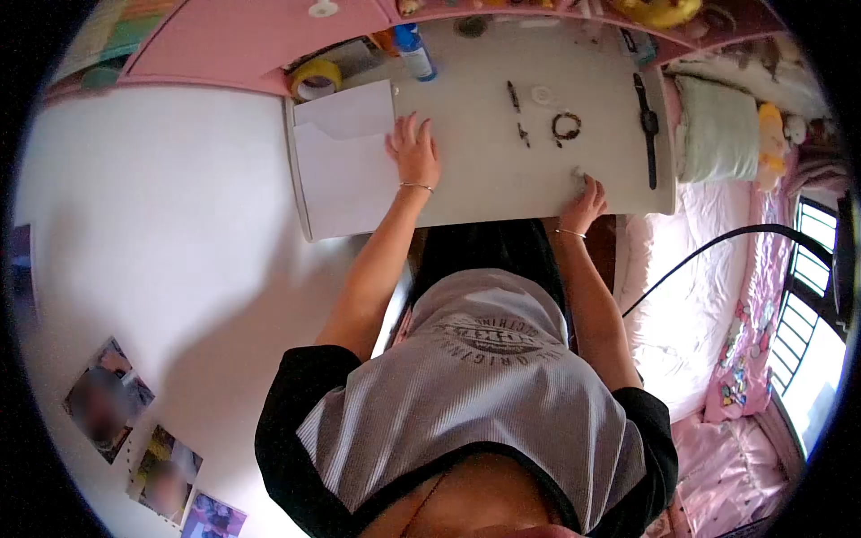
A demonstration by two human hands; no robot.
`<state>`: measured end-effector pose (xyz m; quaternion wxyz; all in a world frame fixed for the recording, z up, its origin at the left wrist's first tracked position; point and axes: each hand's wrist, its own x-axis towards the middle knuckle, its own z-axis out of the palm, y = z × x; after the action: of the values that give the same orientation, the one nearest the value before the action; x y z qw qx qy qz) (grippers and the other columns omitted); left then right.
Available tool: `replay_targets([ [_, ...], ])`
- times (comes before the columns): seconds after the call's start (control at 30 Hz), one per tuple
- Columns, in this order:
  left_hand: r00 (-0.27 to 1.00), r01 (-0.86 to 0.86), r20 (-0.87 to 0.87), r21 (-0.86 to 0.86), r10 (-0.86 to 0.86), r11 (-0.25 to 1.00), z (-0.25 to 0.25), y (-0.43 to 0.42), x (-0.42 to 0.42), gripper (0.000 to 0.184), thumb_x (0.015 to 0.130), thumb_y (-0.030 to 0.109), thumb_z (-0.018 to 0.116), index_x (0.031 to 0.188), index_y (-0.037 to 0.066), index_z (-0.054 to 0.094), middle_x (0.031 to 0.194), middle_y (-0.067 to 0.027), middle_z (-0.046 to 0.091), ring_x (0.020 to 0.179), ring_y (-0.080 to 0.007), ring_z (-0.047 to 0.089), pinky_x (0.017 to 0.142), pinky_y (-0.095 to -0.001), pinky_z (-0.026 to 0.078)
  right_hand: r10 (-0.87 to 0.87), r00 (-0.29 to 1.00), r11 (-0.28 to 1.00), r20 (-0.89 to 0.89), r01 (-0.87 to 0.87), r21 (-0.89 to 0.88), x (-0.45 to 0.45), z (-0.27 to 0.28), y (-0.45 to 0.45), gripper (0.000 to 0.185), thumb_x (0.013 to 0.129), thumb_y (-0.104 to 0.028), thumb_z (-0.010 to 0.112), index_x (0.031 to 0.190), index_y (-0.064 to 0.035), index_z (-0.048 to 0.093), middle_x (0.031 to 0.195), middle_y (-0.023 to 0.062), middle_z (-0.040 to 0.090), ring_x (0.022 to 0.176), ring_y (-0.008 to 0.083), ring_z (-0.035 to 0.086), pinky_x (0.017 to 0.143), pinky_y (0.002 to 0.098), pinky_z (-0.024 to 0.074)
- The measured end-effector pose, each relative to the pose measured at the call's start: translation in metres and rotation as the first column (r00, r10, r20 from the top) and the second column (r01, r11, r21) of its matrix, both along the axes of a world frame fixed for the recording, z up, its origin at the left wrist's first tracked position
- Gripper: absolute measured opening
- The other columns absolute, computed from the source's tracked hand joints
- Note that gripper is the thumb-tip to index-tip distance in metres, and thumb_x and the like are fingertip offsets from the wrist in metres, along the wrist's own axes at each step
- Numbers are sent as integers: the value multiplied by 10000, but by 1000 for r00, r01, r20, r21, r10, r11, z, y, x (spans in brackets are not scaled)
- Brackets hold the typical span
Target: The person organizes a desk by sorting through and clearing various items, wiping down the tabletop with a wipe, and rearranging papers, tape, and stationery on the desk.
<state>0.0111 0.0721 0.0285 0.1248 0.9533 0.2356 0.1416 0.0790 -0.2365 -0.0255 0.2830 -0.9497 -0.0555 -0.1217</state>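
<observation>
My left hand rests with fingers spread on the desk, its fingertips at the right edge of white paper sheets. Near the desk's front right edge is my right hand, its fingers bent beside a small, pale object too small to make out. Farther back lie a black pen, a small dark piece, a beaded bracelet and a white ring-shaped item. A black watch lies at the right side.
Yellow tape and a blue-and-white bottle stand at the back left, under a pink shelf. Right of the desk are a green cushion and a pink bed. A black cable arcs at the right.
</observation>
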Motion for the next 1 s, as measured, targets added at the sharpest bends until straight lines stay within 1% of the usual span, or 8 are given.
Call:
replay_targets([
  [0.13,963,267,112,-264,-245,927,-2,-34,45,319,749,123,613,1048,84,511,1144,-106,475,1056,-286,465,856,-422,372,-9,998,999,-68,12,49,-1,0,-3,468,731,61,436,1163,-108,497,1231,145,430,1117,379,342,939,486,296],
  [0.3,994,77,103,-578,-21,812,-7,-103,92,388,720,166,659,1024,21,466,998,-172,497,957,-323,503,803,-402,419,-6,998,997,-67,11,79,-1,0,-3,464,730,57,448,1161,-107,497,1212,146,438,1096,378,356,941,487,297],
  [0.4,986,-161,-107,-503,124,849,-23,-118,122,408,754,169,638,1071,-16,460,1098,-193,488,1015,-322,495,835,-410,446,29,996,998,-88,-24,60,1,0,-8,446,751,47,442,1168,-104,496,1208,145,445,1099,367,370,938,485,296],
  [0.5,982,-141,-169,-402,78,905,-60,-116,142,484,721,173,661,1105,-35,453,1145,-216,474,1056,-337,468,835,-410,443,75,996,997,-50,-74,35,3,2,-12,408,786,17,434,1176,-88,490,1208,146,454,1115,350,383,938,485,288],
  [0.63,961,-119,-270,-573,-50,811,-18,-89,118,268,713,169,627,882,-36,588,926,-211,596,908,-330,557,794,-404,456,124,992,992,-6,-124,30,2,0,-12,373,825,-37,425,1193,-67,476,1206,146,466,1139,332,391,951,488,266],
  [0.83,955,-236,11,-578,297,781,17,-9,-19,202,657,163,625,815,37,626,752,-119,623,765,-317,579,701,-395,465,166,986,986,18,-166,23,1,14,-6,391,776,-69,503,1166,-64,480,1194,157,457,1124,326,381,941,497,271],
  [0.9,950,-293,54,-188,308,937,18,40,-70,188,676,158,610,824,44,633,744,-111,621,740,-301,580,687,-402,467,131,991,990,26,-132,41,-1,22,-1,390,766,-64,521,1154,-66,487,1188,157,459,1120,333,378,932,495,281],
  [1.0,898,-435,26,-84,439,896,22,96,-118,171,701,156,594,829,50,636,762,-119,620,777,-297,577,711,-395,468,106,994,994,21,-107,37,-1,18,-1,414,769,2,440,1174,-69,489,1159,170,479,1099,339,415,931,475,278],
])
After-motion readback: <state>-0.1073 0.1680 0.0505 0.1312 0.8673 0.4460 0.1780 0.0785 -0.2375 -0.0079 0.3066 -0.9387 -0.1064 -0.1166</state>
